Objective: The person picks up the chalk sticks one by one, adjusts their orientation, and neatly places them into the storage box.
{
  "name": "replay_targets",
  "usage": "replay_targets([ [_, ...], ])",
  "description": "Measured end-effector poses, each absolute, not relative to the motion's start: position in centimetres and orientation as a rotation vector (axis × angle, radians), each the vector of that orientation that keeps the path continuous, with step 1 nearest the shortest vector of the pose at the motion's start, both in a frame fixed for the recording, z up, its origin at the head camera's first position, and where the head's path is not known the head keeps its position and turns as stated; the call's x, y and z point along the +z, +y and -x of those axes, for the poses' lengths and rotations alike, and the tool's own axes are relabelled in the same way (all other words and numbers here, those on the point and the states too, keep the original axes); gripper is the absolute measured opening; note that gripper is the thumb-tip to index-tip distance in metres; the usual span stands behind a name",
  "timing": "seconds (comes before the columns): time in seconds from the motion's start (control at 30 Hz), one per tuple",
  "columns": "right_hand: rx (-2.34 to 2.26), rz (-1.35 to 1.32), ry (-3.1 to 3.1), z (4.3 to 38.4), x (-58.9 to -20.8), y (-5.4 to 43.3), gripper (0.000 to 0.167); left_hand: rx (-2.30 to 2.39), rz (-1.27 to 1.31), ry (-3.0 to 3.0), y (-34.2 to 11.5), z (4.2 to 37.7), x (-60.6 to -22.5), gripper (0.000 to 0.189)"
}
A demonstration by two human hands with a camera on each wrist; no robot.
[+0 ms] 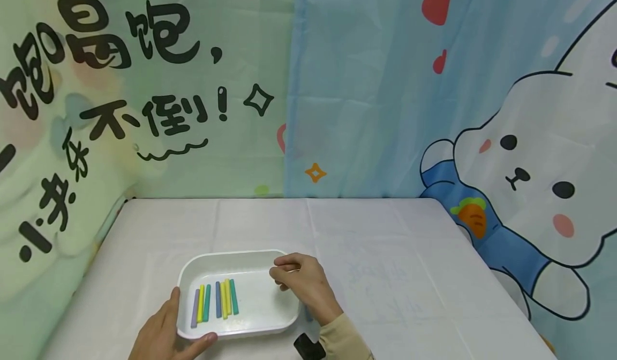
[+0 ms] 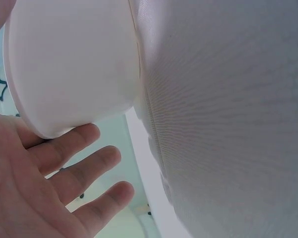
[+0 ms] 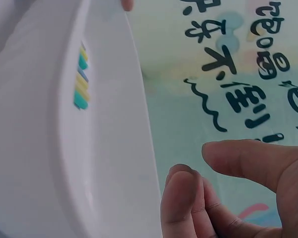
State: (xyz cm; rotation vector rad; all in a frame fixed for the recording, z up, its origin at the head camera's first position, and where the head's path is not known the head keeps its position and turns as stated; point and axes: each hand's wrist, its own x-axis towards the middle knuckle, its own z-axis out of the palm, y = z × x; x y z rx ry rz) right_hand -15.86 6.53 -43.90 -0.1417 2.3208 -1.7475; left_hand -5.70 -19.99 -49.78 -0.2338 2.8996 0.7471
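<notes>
A white tray [image 1: 262, 320] with rounded corners holds several thin coloured sticks in its left half. On the left lie a purple stick [image 1: 195, 309], a yellow one [image 1: 201, 304] and a green one [image 1: 207, 302]; after a small gap come a blue stick [image 1: 218, 300], two yellow ones and another green one [image 1: 234, 297]. My left hand [image 1: 161, 330] rests on the tray's left end, fingers along the side and thumb by the front rim. Over the right end hovers my right hand [image 1: 306, 282], its fingers loosely bent; a gap shows between thumb and index finger [image 3: 181, 193], with nothing held.
A white cloth covers the table [image 1: 409, 274]. Behind it hangs a printed curtain [image 1: 356, 81] with lettering and a cartoon bear. Near my right sleeve [image 1: 344, 338] is a black object [image 1: 308, 346] at the bottom of the head view.
</notes>
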Motion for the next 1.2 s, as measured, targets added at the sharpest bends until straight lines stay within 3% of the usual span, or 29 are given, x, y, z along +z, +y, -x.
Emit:
replay_targets([
  [1.2,-1.742,-0.146,2.400,15.7,-46.1,11.3,0.037,0.727,0.233,2.887,-19.9,5.7,-49.6,0.136],
])
